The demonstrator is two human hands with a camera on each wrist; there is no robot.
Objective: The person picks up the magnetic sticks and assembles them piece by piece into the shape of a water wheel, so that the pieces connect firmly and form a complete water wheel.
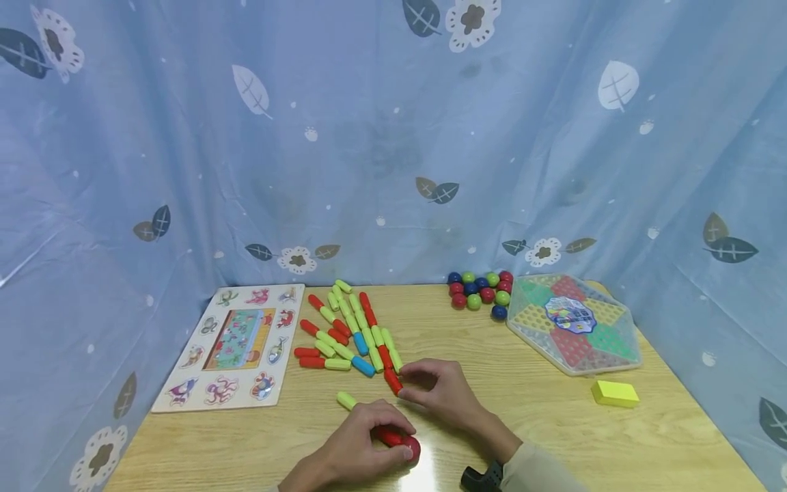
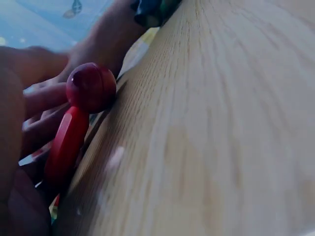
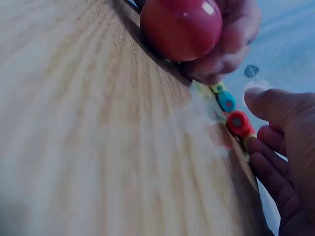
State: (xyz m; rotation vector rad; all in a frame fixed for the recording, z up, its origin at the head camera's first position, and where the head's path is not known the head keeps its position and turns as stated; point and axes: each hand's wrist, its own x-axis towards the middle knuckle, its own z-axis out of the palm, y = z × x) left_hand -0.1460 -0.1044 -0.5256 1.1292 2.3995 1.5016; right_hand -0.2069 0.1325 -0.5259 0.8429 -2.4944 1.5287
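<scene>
My left hand curls around a red building stick at the front of the table. A red ball sits against the stick's end, between thumb and index finger; the left wrist view shows ball and stick end to end. A lime stick sticks out beyond the knuckles, partly hidden. My right hand has thumb and index finger apart, fingertips right at the near end of another red stick. In the right wrist view, a stick's red end shows between thumb and fingers.
Behind the hands lie rows of lime, red and blue sticks. At left is a sea-animal puzzle board. Several coloured balls cluster at back right, beside a hexagonal board-game case and a yellow block. A blue curtain surrounds the table.
</scene>
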